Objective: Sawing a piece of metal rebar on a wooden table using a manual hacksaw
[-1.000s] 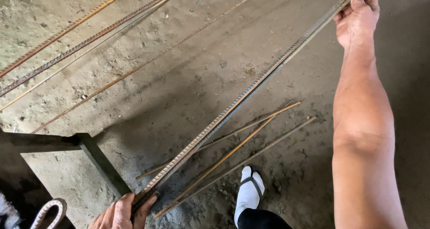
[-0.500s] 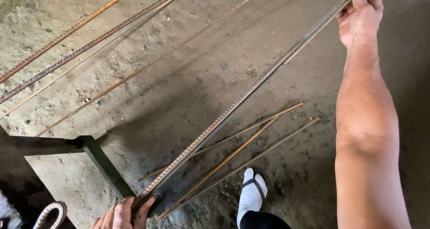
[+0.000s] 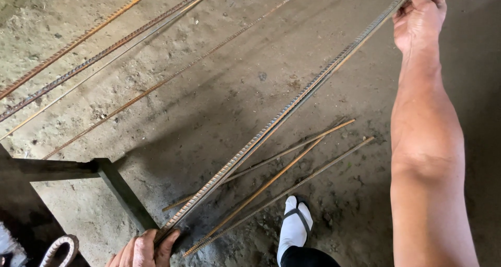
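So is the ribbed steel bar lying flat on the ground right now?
No, the ribbed steel bar is lifted off the ground, with the right hand gripping its far end and the left hand its near end.

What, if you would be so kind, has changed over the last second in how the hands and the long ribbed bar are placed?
Very little. The left hand has slipped slightly lower in view, keeping its grip on the near end of the ribbed bar. The right hand stays closed around the far end. The short rods on the ground, the foot and the metal frame kept their places.
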